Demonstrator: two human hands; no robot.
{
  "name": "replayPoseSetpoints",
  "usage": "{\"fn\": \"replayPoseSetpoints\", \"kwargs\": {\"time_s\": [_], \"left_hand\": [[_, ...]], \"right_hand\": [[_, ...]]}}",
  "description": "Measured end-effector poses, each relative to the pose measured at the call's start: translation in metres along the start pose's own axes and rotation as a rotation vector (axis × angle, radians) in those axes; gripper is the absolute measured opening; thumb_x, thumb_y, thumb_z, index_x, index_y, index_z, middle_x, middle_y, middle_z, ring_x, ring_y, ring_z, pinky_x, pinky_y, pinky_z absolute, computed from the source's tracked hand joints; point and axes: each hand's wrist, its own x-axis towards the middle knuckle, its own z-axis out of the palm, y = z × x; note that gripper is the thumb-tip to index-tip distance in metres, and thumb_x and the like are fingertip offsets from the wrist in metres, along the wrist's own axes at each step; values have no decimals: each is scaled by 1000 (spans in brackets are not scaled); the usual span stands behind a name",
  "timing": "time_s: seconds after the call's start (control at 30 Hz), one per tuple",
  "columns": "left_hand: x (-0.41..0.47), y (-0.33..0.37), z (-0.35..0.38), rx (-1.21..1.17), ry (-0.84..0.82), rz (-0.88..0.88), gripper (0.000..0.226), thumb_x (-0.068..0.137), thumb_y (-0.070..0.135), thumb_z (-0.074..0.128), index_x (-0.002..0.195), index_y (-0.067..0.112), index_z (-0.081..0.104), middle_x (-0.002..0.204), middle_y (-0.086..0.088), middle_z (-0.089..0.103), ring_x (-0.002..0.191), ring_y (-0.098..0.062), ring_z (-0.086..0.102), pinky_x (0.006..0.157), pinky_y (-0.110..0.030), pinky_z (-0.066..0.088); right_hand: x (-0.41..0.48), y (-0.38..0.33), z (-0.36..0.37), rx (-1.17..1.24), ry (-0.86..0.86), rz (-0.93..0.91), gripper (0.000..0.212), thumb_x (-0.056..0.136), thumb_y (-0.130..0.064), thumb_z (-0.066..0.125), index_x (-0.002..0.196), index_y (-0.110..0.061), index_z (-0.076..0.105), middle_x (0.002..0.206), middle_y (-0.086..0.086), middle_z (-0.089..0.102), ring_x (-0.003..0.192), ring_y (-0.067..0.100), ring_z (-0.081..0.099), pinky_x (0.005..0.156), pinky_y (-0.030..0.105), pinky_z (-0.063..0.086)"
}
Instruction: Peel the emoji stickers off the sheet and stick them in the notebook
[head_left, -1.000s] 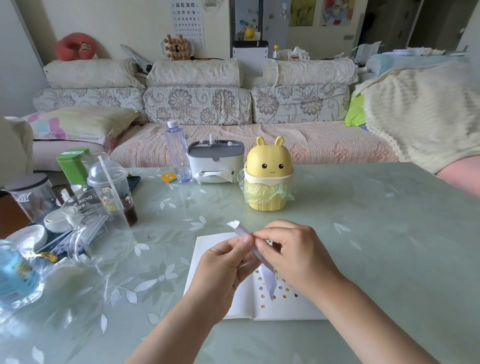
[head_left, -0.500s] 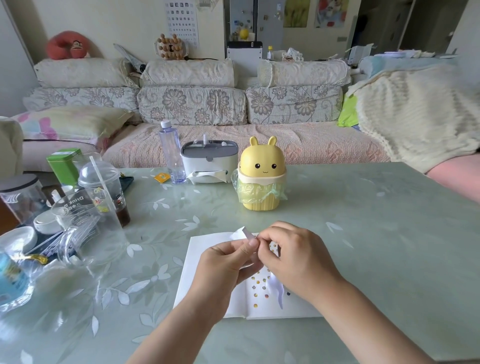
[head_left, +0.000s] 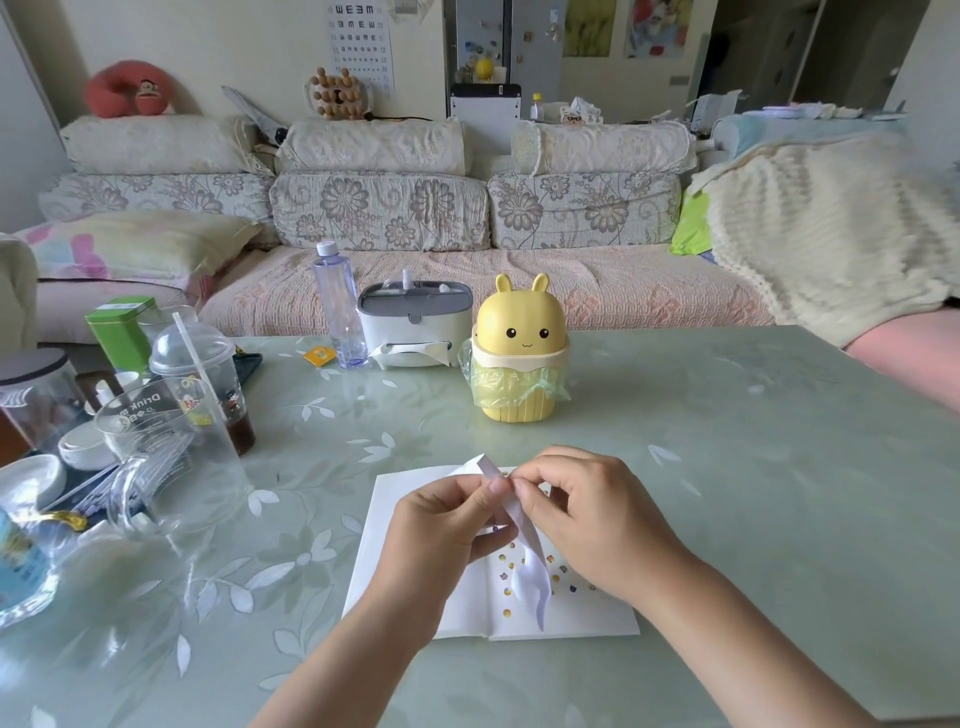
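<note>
An open white notebook (head_left: 395, 525) lies flat on the table in front of me, with several small emoji stickers (head_left: 506, 592) on its right page. Above it I hold a narrow, curled white sticker sheet (head_left: 530, 577) edge-on. My left hand (head_left: 447, 525) pinches the strip near its top between thumb and forefinger. My right hand (head_left: 587, 514) pinches at the same spot from the right, fingertips meeting the left thumb. The strip's lower end hangs down over the page. Whether a sticker is between my fingers is hidden.
A yellow bunny-shaped bin (head_left: 519, 353) with a green bag stands behind the notebook. A grey tissue box (head_left: 413, 325) and clear bottle (head_left: 337, 306) sit further back. Plastic cups (head_left: 171, 441), a domed drink cup (head_left: 202, 369) and dishes (head_left: 31, 478) crowd the left side.
Both hands stay pinched on the strip at almost the same place. My head has tilted, so the scene sits slightly lower and left in view. The strip's hanging end has swung a little.
</note>
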Motion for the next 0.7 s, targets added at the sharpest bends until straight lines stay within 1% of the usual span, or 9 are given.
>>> {"fn": "replayPoseSetpoints", "kwargs": {"time_s": [0.1,0.23,0.33,0.43,0.5,0.57,0.6,0.63,0.7], "left_hand": [[-1,4,0,35,0,30,28,93,14,66,88,-13,67,85,-17,74,88,-26,73,87,-36,60],[-3,8,-1,87,-6,54,27,96,13,63,97,-14,66,91,-20,74,91,-29,73,89,-43,60],[-5,10,-1,96,-7,58,24,99,11,59,98,-11,67,93,-20,75,91,-29,74,82,-38,61],[-6,11,-2,51,-16,47,25,100,11,57,101,-13,66,92,-17,76,86,-25,74,74,-33,60],[-7,12,-4,24,-27,41,27,100,12,57,103,-13,65,95,-18,76,87,-26,74,75,-33,60],[-8,12,-5,20,-40,44,26,100,14,57,102,-10,67,100,-20,76,92,-28,74,78,-35,60],[-8,12,-5,22,-40,49,24,99,14,57,99,-8,68,100,-20,76,94,-29,74,80,-36,60],[-8,12,-5,26,-33,57,22,98,13,59,96,-6,70,99,-20,76,95,-29,74,82,-38,61],[-8,12,-4,38,-8,78,19,97,10,61,93,-5,71,93,-19,76,92,-28,75,83,-36,61]], "right_hand": [[1,0,1,49,6,47,20,93,-37,58,84,-26,71,77,-14,63,65,12,55,61,28,47],[1,-4,2,123,21,121,16,93,-24,65,79,-24,71,75,-17,63,58,9,52,58,20,41],[1,-7,2,204,30,192,17,93,-23,66,78,-26,72,63,-12,63,51,7,45,53,20,40],[1,-8,1,279,13,256,15,93,-26,67,80,-29,75,64,-5,67,54,10,51,57,28,48],[1,-9,1,349,-1,291,9,91,-28,71,84,-28,76,62,-14,66,54,8,52,58,30,51],[0,-12,1,360,10,293,3,85,-30,78,86,-28,78,61,-23,64,52,3,49,55,21,44],[0,-13,2,358,25,290,3,84,-29,80,87,-27,79,64,-23,65,53,2,50,56,18,43],[0,-13,2,359,32,288,2,84,-27,80,86,-27,79,67,-21,68,54,2,53,57,19,44],[0,-14,1,368,23,299,6,88,-24,77,85,-28,79,69,-15,71,57,2,56,59,27,51]]}}
